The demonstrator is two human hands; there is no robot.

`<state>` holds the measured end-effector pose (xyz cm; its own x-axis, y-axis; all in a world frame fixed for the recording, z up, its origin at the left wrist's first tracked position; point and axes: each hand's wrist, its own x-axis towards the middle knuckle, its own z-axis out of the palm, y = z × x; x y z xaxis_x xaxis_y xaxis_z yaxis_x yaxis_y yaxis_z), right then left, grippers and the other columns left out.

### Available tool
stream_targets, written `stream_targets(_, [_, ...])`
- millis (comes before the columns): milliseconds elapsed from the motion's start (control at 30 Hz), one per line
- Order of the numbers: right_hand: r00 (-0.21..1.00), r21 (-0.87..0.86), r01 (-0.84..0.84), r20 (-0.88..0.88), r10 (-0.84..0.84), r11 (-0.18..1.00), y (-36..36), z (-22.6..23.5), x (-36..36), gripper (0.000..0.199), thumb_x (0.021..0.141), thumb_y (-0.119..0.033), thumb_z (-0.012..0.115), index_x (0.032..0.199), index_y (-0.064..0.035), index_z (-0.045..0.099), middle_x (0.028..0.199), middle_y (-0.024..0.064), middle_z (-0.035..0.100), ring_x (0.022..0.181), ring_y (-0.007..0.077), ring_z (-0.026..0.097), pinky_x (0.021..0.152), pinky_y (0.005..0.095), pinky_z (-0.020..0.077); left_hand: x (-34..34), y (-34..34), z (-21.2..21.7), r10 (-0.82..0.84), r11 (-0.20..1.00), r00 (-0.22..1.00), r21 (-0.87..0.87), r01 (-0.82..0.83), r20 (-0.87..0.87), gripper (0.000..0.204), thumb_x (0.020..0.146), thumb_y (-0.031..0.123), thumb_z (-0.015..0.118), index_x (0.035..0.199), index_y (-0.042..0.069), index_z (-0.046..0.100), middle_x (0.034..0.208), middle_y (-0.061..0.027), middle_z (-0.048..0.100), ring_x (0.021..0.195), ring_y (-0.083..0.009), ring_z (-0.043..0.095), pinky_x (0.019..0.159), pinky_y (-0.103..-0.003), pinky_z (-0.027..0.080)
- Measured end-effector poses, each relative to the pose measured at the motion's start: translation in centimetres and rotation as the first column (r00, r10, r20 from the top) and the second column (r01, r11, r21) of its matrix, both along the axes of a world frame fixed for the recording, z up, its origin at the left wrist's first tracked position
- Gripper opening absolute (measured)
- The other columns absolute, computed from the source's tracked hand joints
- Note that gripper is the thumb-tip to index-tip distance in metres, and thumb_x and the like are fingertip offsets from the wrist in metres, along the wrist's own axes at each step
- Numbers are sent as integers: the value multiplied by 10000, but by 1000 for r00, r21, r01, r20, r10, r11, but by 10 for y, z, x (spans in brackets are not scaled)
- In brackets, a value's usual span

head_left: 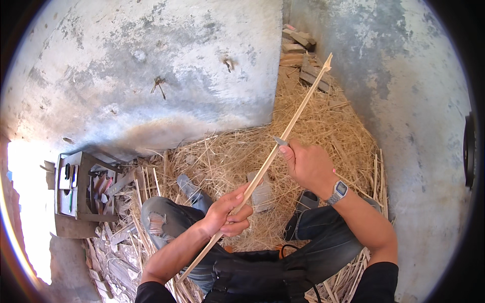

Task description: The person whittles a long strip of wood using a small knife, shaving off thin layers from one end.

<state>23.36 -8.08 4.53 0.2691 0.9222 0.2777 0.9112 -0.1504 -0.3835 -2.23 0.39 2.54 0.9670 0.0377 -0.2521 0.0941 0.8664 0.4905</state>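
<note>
Pale tan wooden strip point(303, 105), long and narrow, slants from near left to far right across 2 bare hands; far end splintered. Left hand point(228, 214): fingers wrapped around the strip's near half, above the lap. Right hand point(310, 164): closed on a short knife point(279, 141) with a grey metal blade, handle hidden in the fist; blade lies against the strip, somewhat beyond mid-length. Silver metal watch point(339, 191) on the right wrist. Straw-coloured thin shavings point(227, 151) cover the floor beyond the lap. Grey-brown block point(262, 198) sits between 2 grey shoes point(309, 200). Left side: brown wooden stand point(76, 230) near a mottled grey-white wall point(202, 76).
</note>
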Motion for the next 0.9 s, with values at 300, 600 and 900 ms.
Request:
stream_targets(300, [1000,-36,-29,-11,29,999,-11,-14,-8,476,1067,-369,406,927,-1,672,586,215,591,545,402,620,520,497,495,1,-3,0,-17,1000,999,17,18,-48,584,1087,351,399,1605,193,180,593,32,287,382,-60,309,329,-205,254])
stream_targets(600, [558,126,536,-795,-238,834,-24,28,151,561,1046,-534,438,896,-35,648,525,-52,403,418,73,362,393,269,299,1,-6,0,-77,995,991,-57,84,112,618,1078,318,418,1608,134,158,561,-16,376,378,-89,361,333,-219,305])
stream_targets(900, [351,209,301,-932,96,930,-3,19,72,245,953,-268,722,997,-31,676,556,-107,403,429,6,312,388,198,229,18,-16,-20,-169,908,985,384,167,-29,494,1092,250,379,1531,37,303,691,-90,558,427,-105,482,420,-204,416])
